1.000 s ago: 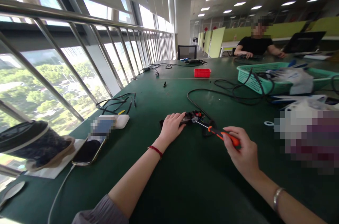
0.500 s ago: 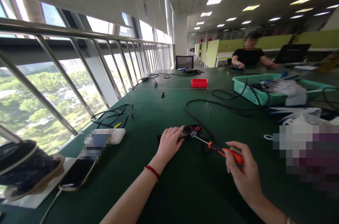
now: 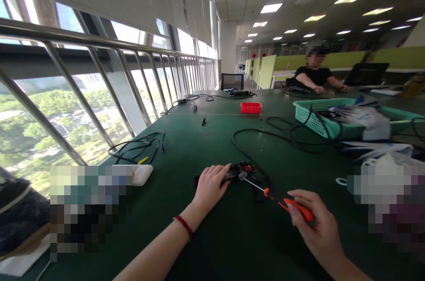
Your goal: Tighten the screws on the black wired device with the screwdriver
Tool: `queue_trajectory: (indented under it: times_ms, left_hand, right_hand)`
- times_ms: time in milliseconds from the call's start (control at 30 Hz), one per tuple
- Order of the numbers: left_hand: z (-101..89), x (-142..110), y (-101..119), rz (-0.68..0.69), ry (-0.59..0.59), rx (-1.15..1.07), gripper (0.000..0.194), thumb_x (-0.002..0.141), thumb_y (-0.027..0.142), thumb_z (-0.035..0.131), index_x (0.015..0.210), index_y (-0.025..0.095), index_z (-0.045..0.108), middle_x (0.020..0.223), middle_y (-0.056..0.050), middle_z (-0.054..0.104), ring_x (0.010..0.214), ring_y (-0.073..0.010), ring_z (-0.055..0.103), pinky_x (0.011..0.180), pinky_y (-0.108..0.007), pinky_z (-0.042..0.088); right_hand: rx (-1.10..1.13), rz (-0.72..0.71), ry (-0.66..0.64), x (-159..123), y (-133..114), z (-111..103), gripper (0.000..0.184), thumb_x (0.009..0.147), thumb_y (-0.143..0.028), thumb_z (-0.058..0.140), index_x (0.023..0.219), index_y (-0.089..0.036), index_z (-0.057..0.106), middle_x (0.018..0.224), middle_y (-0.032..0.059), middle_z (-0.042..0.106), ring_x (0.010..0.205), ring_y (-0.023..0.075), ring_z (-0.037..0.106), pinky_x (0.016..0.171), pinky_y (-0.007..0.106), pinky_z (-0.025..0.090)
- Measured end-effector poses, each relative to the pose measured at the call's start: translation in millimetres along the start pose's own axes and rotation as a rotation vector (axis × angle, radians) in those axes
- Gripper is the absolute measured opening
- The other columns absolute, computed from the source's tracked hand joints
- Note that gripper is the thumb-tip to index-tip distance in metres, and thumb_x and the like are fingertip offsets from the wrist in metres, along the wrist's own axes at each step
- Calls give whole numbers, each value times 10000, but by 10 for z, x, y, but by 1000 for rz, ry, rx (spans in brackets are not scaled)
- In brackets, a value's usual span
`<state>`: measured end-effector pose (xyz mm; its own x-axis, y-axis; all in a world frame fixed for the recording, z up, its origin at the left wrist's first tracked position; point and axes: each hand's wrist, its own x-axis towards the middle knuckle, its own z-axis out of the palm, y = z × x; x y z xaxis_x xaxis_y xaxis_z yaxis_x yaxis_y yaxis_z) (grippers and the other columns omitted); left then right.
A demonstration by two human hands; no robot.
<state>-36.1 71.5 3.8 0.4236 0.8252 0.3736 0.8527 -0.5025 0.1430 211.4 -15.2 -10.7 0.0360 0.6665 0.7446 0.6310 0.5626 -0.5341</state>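
My left hand [image 3: 211, 183] is closed over a small black device [image 3: 239, 171] with an open body, bits of red showing inside, and presses it against the green table [image 3: 186, 152]. In my right hand [image 3: 315, 219] is a screwdriver [image 3: 275, 199] with an orange and black handle, held between thumb and fingers. Its thin metal shaft slants up to the left, and the tip meets the device's exposed parts; whether it sits in a screw is too small to tell. A black cable [image 3: 244, 148] runs from near the device toward the back right.
A green basket [image 3: 312, 117] with cables and plastic bags stands at the right, behind more bags [image 3: 381, 166]. Farther back is a red tray [image 3: 251, 108]. A coiled cable [image 3: 136, 148] and white box [image 3: 142, 175] lie left. Another person [image 3: 314, 75] sits at the far right.
The view has shifted slightly, so the table things appear a little lower. My right hand and the screwdriver handle have moved slightly right and down; the tip stays at the device.
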Motion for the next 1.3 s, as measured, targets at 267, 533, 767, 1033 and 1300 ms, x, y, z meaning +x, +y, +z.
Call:
queue_trajectory:
  times_ms: [267,533,767,1033,1300]
  left_hand:
    - [26,-2,20,-17,17,-11,447,861,204,591,1299,220,499,1167,-41,633,1051,-215,571,940,-389,441]
    - [31,-7,31,0,40,2,431,856,205,582,1279,252,514,1129,-33,638,1027,-210,579,932,-379,443]
    - [39,1,33,9,44,21,430,854,216,585,1278,222,512,1129,-45,639,1023,-218,580,930,-378,436]
    - [43,-1,23,17,36,37,425,858,235,582,1276,207,508,1138,-48,635,1026,-225,573,906,-375,430]
    - [64,-4,28,44,50,113,429,884,247,558,1303,185,489,1136,-54,632,1001,-223,564,902,-379,417]
  right_hand:
    - [71,49,153,-58,19,38,371,822,-252,612,1173,-232,494,1040,62,556,838,146,652,731,270,581]
    - [53,36,27,-59,-57,36,242,857,-240,563,1094,-219,516,726,-19,558,544,99,601,499,207,520]
    - [-31,-89,69,-73,-70,7,260,816,-248,611,1064,-223,537,877,31,628,689,136,662,593,231,558]
    - [19,36,70,-37,-40,-6,237,846,-276,576,1067,-204,531,818,10,606,620,115,627,601,256,553]
    - [48,-28,82,-79,10,41,299,834,-281,614,1110,-212,524,1001,62,608,819,165,667,715,299,575]
